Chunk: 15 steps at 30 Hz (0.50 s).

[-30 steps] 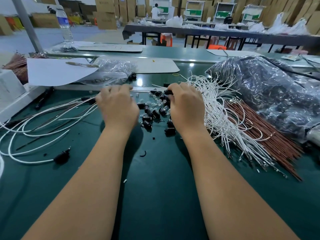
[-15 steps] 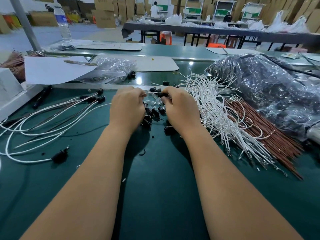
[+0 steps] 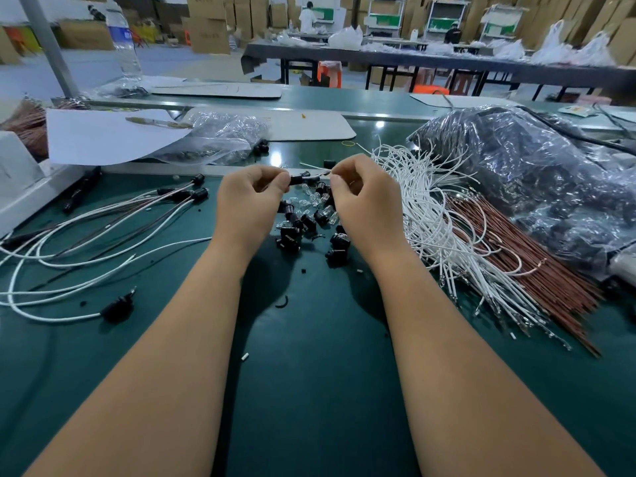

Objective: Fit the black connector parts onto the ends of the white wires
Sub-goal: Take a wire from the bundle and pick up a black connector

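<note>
As left hand pinches black connector, right hand pinches white wire

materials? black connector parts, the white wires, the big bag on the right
Black connector parts: look like moulded plastic, slightly glossy with small highlights. White wires: flexible insulated wire, smooth matte white jacket, probably PVC or similar; bare metal terminals at the near ends. Big bag: thin clear plastic film, crinkled and shiny, dark contents showing through.

1 head-worn wide-angle view looks forward and down from close above the near edge of the green tabletop, reaching past its far edge into the hall.
</note>
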### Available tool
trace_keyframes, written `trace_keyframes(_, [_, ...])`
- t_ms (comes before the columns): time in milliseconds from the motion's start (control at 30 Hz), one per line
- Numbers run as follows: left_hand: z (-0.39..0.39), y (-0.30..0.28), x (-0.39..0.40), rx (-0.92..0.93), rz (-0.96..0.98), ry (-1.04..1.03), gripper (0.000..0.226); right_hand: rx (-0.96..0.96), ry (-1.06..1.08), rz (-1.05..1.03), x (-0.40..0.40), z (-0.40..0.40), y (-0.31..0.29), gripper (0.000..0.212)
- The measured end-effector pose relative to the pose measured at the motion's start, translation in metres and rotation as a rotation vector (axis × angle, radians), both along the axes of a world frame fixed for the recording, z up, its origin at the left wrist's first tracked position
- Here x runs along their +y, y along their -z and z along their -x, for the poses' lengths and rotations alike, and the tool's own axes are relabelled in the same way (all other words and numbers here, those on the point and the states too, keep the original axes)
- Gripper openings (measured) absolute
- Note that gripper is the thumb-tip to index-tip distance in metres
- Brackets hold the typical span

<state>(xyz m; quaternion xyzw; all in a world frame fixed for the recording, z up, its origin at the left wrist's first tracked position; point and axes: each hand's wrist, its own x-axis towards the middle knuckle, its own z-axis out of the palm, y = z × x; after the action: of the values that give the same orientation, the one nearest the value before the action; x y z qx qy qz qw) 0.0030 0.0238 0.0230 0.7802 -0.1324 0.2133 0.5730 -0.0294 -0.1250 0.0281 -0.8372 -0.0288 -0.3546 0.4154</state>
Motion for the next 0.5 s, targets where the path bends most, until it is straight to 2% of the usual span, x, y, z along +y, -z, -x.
trace_keyframes(500, [0.0038,0.0008,0.0017,-0.022,-0.015,0.011,0.005,-0.019,-0.006,0.069,0.0049,0.0058,-0.0019,0.006])
